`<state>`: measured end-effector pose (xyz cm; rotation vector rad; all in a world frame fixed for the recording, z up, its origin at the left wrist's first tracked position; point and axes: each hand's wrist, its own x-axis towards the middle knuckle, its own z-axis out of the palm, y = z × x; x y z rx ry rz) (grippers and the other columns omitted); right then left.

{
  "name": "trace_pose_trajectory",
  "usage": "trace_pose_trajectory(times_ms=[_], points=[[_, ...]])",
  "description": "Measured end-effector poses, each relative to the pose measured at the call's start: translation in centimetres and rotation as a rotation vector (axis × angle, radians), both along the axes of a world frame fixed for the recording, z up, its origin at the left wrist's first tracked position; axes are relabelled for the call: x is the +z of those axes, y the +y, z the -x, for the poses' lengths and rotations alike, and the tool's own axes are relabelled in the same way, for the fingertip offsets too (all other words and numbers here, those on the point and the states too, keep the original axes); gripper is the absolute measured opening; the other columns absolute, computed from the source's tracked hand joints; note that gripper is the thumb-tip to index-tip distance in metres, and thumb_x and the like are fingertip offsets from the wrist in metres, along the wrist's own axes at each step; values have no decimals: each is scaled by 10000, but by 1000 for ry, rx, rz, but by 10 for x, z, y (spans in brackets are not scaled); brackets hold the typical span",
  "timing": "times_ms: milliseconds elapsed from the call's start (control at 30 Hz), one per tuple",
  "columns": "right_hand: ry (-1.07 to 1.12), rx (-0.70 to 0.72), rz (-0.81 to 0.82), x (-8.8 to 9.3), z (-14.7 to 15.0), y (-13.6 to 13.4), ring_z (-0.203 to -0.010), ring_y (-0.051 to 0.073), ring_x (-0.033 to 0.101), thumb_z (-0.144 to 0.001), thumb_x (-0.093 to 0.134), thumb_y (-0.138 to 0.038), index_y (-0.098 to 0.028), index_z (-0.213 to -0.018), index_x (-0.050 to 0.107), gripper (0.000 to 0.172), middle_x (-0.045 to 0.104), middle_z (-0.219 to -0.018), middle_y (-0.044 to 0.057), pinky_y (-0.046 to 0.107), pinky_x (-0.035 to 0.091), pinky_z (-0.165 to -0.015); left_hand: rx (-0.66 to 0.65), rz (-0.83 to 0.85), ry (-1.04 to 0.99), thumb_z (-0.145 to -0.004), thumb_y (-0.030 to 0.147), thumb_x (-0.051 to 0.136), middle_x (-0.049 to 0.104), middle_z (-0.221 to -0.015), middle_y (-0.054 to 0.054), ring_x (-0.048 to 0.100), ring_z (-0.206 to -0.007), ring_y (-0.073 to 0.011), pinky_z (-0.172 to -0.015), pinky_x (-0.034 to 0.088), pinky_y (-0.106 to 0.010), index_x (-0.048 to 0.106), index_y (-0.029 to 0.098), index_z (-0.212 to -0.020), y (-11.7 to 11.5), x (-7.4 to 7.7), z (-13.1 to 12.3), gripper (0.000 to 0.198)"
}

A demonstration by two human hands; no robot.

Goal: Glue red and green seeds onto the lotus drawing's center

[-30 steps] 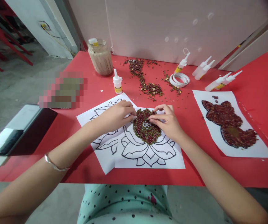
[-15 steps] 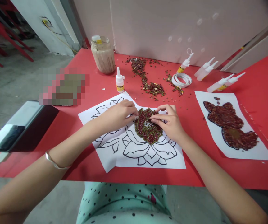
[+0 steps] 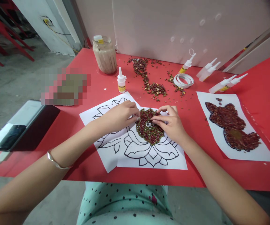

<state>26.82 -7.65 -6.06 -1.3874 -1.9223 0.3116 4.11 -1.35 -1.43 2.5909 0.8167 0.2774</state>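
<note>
Bench: a big red stretch [image 3: 90, 168], and the action sits right in the middle of it.
Lotus sheet: white paper [image 3: 153, 153] with bold black petals, directly under both hands, overlapping a second drawn sheet [image 3: 109, 156] on its left.
Far-right sheet: tilted on the bench, carrying a reddish-brown beaded shape [image 3: 228, 117], well apart from the hands.
Phone: dark and glossy [image 3: 15, 128] out at the left edge, white cable at its near end.
Scattered beans: red and green ones [image 3: 155, 89] strewn in a winding trail beyond the lotus sheet.
Jar: cloudy glass [image 3: 104, 57], upright at the back left.
Left hand: palm down [image 3: 127, 114], fingers bent, narrow at the tips, right at the upper-left edge of the bean patch; whether it pinches anything, I cannot tell.
Right hand: in from the other side [image 3: 170, 120], thumb and fingers narrow, tips over the patch just beside its pale centre; again, I can't tell if a bean is between them.
Bean patch: here's the star, red and green beans [image 3: 149, 136] packed over the upper lotus, squarely between the two hands.
Tape roll: white rings [image 3: 190, 82] lying near the scattered beans.
Glue bottle: one small white one [image 3: 121, 82] upright behind the sheets, yellow label showing.
</note>
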Motion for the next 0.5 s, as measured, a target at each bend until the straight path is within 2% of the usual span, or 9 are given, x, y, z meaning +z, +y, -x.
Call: trace_pose_trajectory(times_ms=[500], points=[[-35,24,-33,0,-1,0,-949,212,459,-819,632,-267,-318,-840,741,122,578,-966,43,435,450,-837,-6,-6,-5,-901,193,459,576,-890,-69,506,-891,-195,-783,420,-317,649,150,-908,-1,3,-1,195]])
